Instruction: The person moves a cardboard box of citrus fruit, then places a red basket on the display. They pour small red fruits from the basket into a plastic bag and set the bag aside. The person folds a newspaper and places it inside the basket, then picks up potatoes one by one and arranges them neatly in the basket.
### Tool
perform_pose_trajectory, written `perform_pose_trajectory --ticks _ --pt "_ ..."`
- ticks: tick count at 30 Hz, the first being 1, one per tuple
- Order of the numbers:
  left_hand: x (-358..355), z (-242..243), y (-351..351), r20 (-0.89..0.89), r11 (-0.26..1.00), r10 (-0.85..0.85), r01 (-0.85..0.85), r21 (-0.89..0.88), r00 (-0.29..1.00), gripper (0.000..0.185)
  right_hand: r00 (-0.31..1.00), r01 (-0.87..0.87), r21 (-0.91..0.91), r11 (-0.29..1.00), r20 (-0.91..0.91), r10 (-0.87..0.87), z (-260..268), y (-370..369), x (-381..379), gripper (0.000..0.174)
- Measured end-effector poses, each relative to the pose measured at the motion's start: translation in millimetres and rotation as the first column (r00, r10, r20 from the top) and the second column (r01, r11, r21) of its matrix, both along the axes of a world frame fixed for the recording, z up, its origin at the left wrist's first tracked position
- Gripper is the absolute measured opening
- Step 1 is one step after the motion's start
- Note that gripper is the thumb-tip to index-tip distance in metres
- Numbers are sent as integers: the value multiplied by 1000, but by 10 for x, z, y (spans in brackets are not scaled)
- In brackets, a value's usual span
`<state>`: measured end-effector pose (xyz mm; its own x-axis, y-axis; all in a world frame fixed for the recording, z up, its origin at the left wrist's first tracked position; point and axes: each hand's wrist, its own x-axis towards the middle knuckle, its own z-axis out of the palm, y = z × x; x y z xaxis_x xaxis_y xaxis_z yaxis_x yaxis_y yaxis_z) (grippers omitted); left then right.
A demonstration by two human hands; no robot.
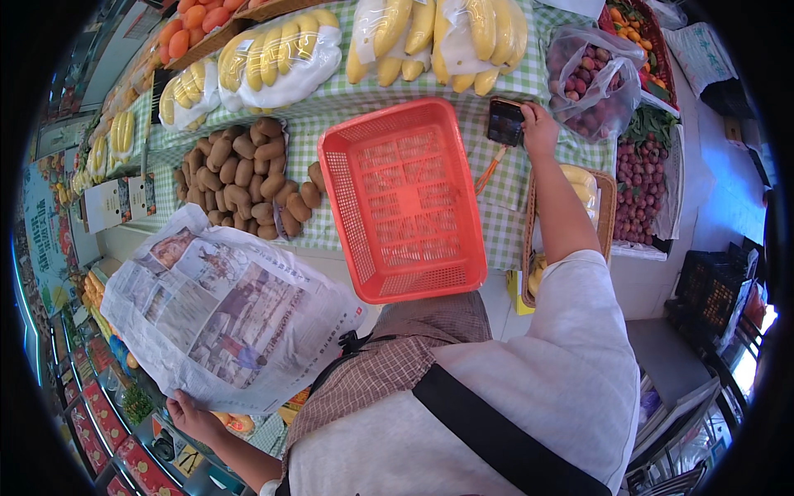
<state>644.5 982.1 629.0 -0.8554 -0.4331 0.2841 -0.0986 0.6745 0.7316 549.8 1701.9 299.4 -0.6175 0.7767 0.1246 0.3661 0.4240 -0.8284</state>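
My left hand (186, 414) grips the lower edge of a large creased newspaper sheet (236, 316), which spreads out at my left side. My right hand (538, 129) holds a dark smartphone (505, 122) by its right edge, over the checked cloth; an orange strap (490, 168) hangs from it. Between the hands, an empty red plastic basket (406, 198) with perforated walls lies on the front of the display, tilted a little. A pile of kiwifruit (236, 173) sits just left of the basket.
Wrapped bananas (279, 53) line the raised back tier of the green checked cloth (310, 115). At the right are a plastic bag of plums (589, 80), a crate of dark red fruit (642, 186) and a wicker basket (606, 204). Black crates (710, 291) stand farther right.
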Motion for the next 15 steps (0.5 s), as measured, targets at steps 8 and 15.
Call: perform_pose_trajectory --ticks 8,15 --pt "-262 -48 150 -74 987 -147 152 60 986 21 935 348 253 903 -170 -312 134 -382 100 24" --pt "-305 -188 -218 -313 848 -374 458 265 873 17 967 -249 -443 861 -70 243 377 -1633 535 32"
